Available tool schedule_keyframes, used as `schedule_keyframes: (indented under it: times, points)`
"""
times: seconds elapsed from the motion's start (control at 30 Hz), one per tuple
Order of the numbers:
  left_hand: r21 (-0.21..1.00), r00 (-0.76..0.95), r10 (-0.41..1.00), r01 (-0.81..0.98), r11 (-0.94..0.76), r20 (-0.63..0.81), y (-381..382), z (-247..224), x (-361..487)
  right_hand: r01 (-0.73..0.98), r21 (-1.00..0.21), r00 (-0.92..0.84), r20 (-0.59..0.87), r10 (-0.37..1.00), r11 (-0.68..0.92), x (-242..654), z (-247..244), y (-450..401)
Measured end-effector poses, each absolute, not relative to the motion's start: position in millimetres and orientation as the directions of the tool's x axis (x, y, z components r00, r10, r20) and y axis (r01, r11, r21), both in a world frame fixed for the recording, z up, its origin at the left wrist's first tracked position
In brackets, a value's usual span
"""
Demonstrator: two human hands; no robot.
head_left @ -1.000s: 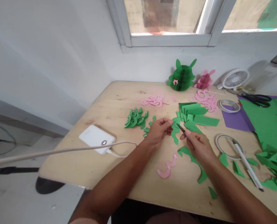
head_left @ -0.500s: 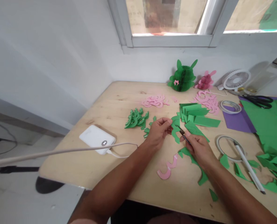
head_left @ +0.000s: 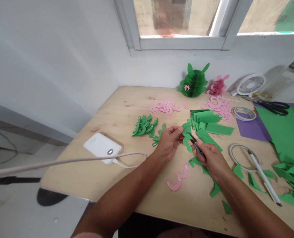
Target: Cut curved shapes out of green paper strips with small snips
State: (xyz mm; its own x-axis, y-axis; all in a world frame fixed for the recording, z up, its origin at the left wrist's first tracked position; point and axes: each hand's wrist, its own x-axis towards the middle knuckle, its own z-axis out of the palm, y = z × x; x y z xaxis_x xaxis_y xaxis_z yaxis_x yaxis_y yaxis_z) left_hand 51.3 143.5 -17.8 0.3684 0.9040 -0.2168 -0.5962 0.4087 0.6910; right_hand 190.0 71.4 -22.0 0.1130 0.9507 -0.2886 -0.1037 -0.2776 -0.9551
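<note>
Green cutout [head_left: 186, 129] — in left hand [head_left: 170, 141], scissors [head_left: 193, 140] in right hand [head_left: 209, 154]

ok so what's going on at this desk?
A person is working on green paper. Their left hand pinches a curved green piece, and their right hand holds small scissors with the tips at that piece; whether they're biting is too small to tell. A pile of green cutouts lies beyond the left hand, a pink cutout lies on the near side, and two paper figures, green and pink, stand by the wall.
</note>
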Motion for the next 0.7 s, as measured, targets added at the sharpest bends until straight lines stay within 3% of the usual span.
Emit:
schedule_keyframes:
  times: [0.23,0.7]
  points:
    - [0.689,0.378,0.903,-0.599,0.408,-0.205,144.1,-17.0,50.3,-0.249,-0.902,0.029,-0.372,0.928,-0.354,189.2,-15.6,70.3]
    - [0.682,0.399,0.892,-0.595,0.426,-0.210,145.1,-17.6,49.2,-0.178,-0.930,0.056,-0.336,0.940,-0.322,190.7,-18.2,69.8]
